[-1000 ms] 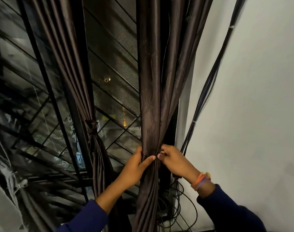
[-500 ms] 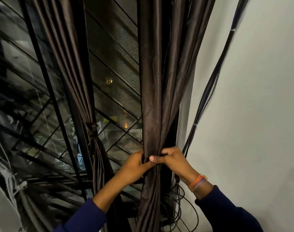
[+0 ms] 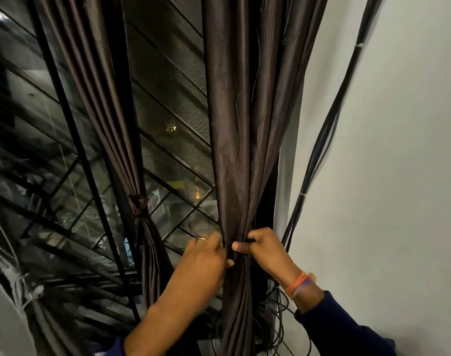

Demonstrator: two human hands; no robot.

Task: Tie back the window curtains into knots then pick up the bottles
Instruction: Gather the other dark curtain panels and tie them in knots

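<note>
Right hand [image 3: 264, 253] is wrapped round the gathered right curtain [image 3: 234, 155], fingers curled over the bunched fabric w/ thumb in front, squeezing it into a narrow rope approx. level w/ the window's lower rail. Left hand [image 3: 206, 260] sits just beside it on the curtain's left edge, fingers blurred; looks like they're pinching or reaching behind the folds, but can't tell how firm that hold is. Progress, as I judge it: left curtain [image 3: 109, 98] is done, w/ a knot [image 3: 138, 206] cinching it against the window grille [image 3: 168, 80]. Right curtain is only gathered, no loop or knot visible yet, so the 2nd tie is at its start. Below the hands the fabric hangs straight down amid loose cables [image 3: 322, 140] running along the wall [image 3: 399, 176]. Bottles aren't in view at all, so pick-up hasn't begun. Roughly: one knot finished, one in hand, bottles left.
</note>
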